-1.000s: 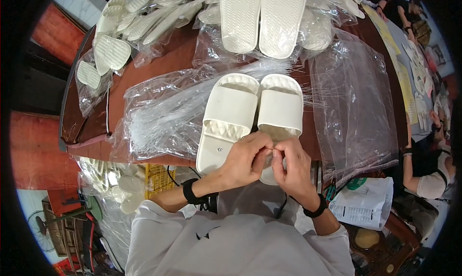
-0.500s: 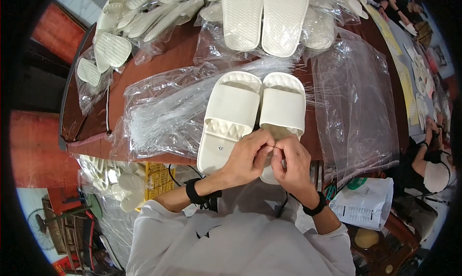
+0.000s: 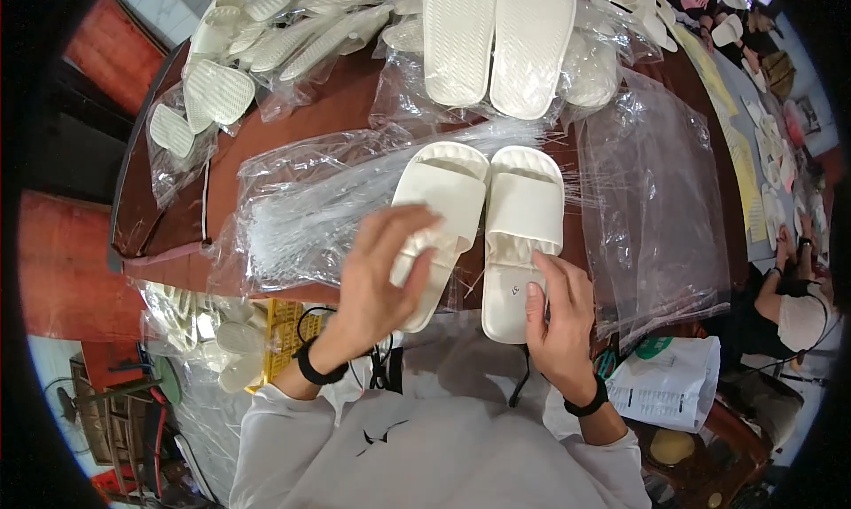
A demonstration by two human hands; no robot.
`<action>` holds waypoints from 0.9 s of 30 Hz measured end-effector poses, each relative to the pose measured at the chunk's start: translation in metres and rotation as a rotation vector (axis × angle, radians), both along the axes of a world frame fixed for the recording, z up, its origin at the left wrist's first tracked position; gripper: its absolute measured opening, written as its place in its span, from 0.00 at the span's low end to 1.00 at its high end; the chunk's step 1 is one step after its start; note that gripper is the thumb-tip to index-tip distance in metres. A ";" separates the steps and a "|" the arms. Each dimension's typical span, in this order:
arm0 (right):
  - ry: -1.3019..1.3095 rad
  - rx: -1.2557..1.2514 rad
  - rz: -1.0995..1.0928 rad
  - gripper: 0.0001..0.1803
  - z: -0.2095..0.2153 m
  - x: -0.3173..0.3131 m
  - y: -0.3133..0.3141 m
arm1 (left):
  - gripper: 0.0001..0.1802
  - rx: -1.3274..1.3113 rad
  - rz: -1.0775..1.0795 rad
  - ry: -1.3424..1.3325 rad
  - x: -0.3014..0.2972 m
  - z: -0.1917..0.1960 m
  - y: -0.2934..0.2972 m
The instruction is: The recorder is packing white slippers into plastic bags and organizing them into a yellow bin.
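A pair of white slide slippers lies side by side at the near edge of a brown table [image 3: 346, 92]. My left hand [image 3: 381, 278] is open with its fingers spread, over the heel of the left slipper [image 3: 443, 190]. My right hand [image 3: 558, 323] grips the heel end of the right slipper [image 3: 525, 216], thumb on its footbed next to a small dark speck. Both wrists wear black bands.
Clear plastic bags [image 3: 301, 216] are heaped left of the pair, and more bags [image 3: 656, 207] lie to the right. Another white pair [image 3: 496, 39] lies soles up behind. Bagged slippers [image 3: 266, 39] fill the far left. A seated person [image 3: 798, 314] works at the right.
My hands were pressed together at the right slipper's heel. Now they have parted: the left hand has opened and swung left over the left slipper, while the right stays on the heel.
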State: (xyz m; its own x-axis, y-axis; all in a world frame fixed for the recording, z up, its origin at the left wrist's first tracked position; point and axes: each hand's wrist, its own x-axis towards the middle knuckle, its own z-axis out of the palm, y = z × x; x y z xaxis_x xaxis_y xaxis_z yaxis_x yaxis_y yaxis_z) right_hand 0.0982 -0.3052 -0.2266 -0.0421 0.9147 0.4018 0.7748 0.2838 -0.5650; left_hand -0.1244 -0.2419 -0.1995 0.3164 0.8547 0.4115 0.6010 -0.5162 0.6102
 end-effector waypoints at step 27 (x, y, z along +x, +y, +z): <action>0.483 0.124 -0.140 0.13 0.015 0.001 -0.001 | 0.20 -0.211 -0.160 -0.377 0.009 0.043 -0.010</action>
State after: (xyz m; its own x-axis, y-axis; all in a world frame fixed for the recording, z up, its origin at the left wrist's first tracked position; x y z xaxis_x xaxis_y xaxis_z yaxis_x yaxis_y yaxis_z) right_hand 0.0995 -0.3060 -0.2120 0.2945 0.8426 0.4508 0.4690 0.2836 -0.8364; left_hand -0.1149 -0.2515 -0.1561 0.3125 0.8848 0.3457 0.2401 -0.4257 0.8724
